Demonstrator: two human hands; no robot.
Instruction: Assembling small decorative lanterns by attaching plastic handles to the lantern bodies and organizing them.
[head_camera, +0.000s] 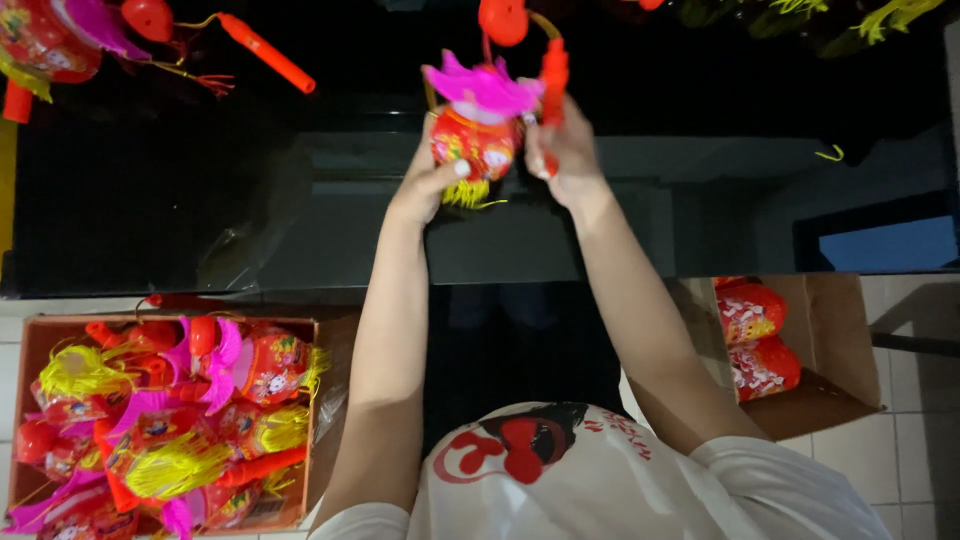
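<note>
1. Black glossy counter (200, 200) is seen across the upper part of the head view, with pale tiled floor (920, 450) below it at the right.
2. A small red paper lantern with a magenta fan-shaped top and a yellow tassel (476, 135) is held up over the counter, near its far middle.
3. The left hand (428, 180) is closed around the lantern's left side and underside, its grip clamped on the red body, thumb across the front.
4. The right hand (562, 150) is closed at the lantern's right side, its grip clamped on a red plastic handle stick (554, 75) that rises just beside the magenta top.
5. A brown cardboard box filled with finished lanterns (30, 335) is noted at lower left, on the floor.
6. A second open cardboard box (840, 340) is noted at the right, with two red lantern bodies (750, 340) lying in it.
7. More finished lanterns (60, 40) lie on the counter at upper left, well apart from both hands.
</note>
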